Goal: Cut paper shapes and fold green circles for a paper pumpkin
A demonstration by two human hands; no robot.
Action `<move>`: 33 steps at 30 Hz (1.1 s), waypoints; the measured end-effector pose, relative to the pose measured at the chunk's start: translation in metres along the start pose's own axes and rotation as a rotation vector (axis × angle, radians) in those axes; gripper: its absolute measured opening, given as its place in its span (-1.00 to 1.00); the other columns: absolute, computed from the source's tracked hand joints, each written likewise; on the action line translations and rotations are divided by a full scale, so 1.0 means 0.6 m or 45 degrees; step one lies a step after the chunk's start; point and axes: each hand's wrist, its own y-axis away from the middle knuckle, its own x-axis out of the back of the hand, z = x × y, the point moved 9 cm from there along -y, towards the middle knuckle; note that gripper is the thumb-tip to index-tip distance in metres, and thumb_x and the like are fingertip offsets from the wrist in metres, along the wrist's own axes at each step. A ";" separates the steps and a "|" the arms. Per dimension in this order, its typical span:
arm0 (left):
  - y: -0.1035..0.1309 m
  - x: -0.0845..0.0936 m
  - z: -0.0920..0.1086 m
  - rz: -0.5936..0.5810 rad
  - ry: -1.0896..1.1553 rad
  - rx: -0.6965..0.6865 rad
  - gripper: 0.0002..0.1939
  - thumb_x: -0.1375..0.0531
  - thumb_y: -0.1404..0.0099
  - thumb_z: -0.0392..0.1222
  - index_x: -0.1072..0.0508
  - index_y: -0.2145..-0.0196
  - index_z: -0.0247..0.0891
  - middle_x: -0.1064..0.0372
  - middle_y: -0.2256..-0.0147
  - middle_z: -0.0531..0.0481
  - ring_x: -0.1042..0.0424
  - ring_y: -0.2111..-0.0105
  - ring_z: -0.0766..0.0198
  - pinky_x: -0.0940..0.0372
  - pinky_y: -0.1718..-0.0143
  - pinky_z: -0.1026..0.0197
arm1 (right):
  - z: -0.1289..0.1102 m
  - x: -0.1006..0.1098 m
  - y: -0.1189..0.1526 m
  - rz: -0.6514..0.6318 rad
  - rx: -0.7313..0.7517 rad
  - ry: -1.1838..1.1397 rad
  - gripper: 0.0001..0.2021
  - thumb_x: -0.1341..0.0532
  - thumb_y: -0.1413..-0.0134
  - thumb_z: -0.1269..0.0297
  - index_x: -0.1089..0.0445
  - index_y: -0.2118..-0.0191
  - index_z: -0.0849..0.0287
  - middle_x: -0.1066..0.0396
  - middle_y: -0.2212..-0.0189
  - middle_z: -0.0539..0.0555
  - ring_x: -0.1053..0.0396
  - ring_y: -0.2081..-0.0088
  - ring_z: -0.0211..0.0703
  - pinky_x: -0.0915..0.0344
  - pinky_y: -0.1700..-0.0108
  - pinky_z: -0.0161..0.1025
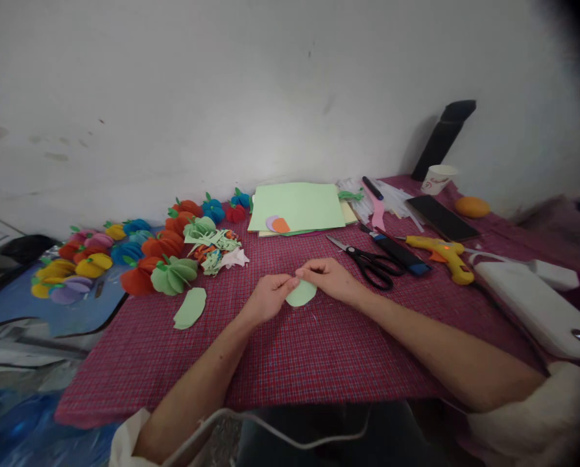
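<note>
Between my two hands is a light green paper circle, held above the checked tablecloth. My left hand pinches its upper left edge with thumb and finger. From the other side my right hand grips the top edge, its fingertips meeting those of the left. To the left lies a small stack of light green paper cutouts. Black-handled scissors rest to the right of my right hand, blades pointing up and left.
Finished paper pumpkins in many colours crowd the left, beside paper scraps. Green paper sheets lie at the back. A yellow glue gun, a blue-ended cutter, a phone, a paper cup and a white box occupy the right.
</note>
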 end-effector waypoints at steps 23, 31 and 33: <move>0.048 0.086 -0.025 0.416 0.112 0.229 -0.69 -0.10 -0.09 -0.03 -0.45 0.40 -0.35 -0.34 0.51 0.05 -0.22 0.54 0.40 -0.12 0.49 0.33 | 0.033 0.010 -0.008 0.062 -0.183 -0.306 -0.69 -0.09 0.00 0.05 -0.32 0.45 0.24 -0.33 0.54 0.01 -0.19 0.58 -0.38 -0.14 0.54 -0.39; 0.092 0.144 -0.090 0.742 0.181 0.411 -0.63 -0.23 0.09 -0.04 -0.39 0.33 -0.33 -0.41 0.53 0.03 -0.34 0.54 0.34 -0.20 0.47 0.30 | 0.041 -0.018 -0.006 -0.028 -0.205 -0.352 -0.81 -0.14 0.03 0.25 -0.27 0.26 0.23 -0.35 0.51 -0.02 -0.25 0.57 -0.39 -0.17 0.55 -0.42; 0.096 0.165 -0.103 0.761 0.068 0.424 -0.60 -0.21 0.07 -0.05 -0.38 0.26 -0.31 -0.43 0.51 0.01 -0.38 0.50 0.29 -0.22 0.44 0.28 | 0.048 -0.013 -0.009 0.009 -0.187 -0.309 -0.85 -0.12 0.03 0.32 -0.27 0.28 0.24 -0.33 0.54 -0.04 -0.24 0.58 -0.40 -0.19 0.52 -0.41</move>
